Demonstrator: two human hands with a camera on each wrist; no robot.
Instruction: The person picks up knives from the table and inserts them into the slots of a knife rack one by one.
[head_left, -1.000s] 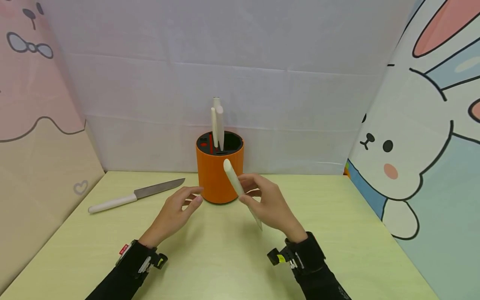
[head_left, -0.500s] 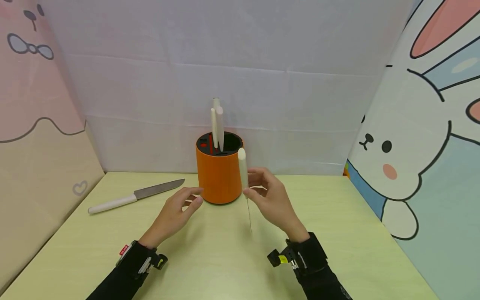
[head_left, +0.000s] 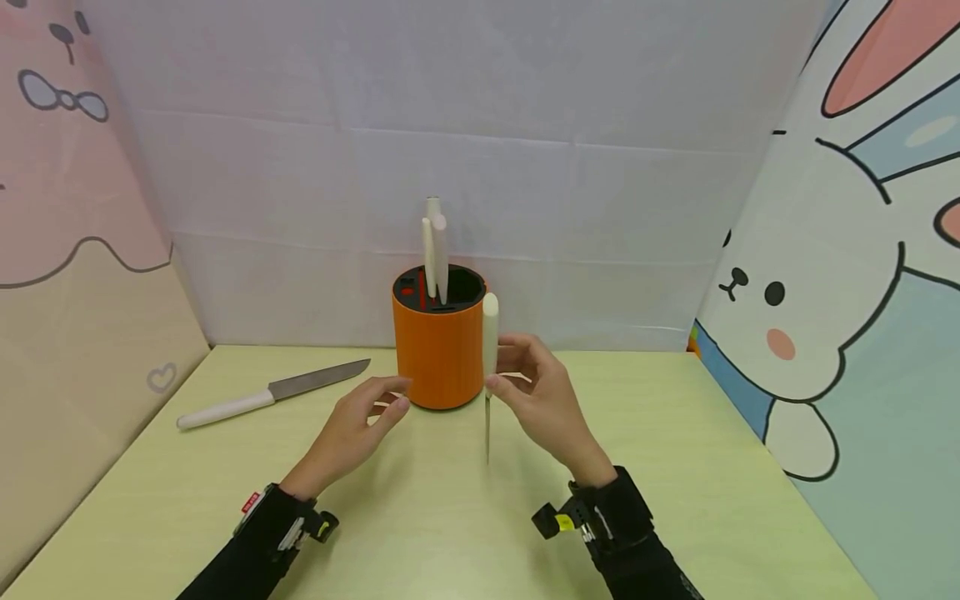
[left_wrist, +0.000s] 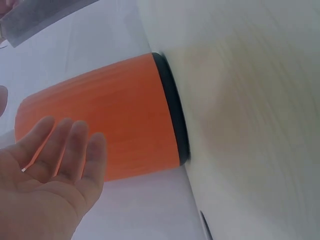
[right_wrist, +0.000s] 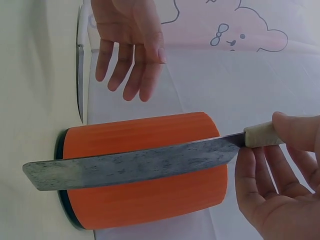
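My right hand (head_left: 536,394) pinches the white handle of a knife (head_left: 490,342), held upright with its blade pointing down, just right of an orange knife holder (head_left: 438,354). In the right wrist view the knife's broad, mottled grey blade (right_wrist: 135,165) crosses in front of the holder; thumb and fingertips grip the handle's blade end. My left hand (head_left: 352,429) has loosely bent fingers and holds nothing, near the holder's lower left side. Whether it touches the holder cannot be told. White handles (head_left: 435,250) stick up from the holder's black slotted top.
A second knife (head_left: 273,392) with a white handle lies on the pale table (head_left: 420,533) to the left, blade toward the holder. Behind the holder hangs a white sheet (head_left: 600,208). Cartoon-printed panels (head_left: 862,333) border the sides.
My right hand has turned the knife from a leftward lean to upright and raised its handle slightly, so the blade now shows edge-on in the head view. The left hand has hardly moved.
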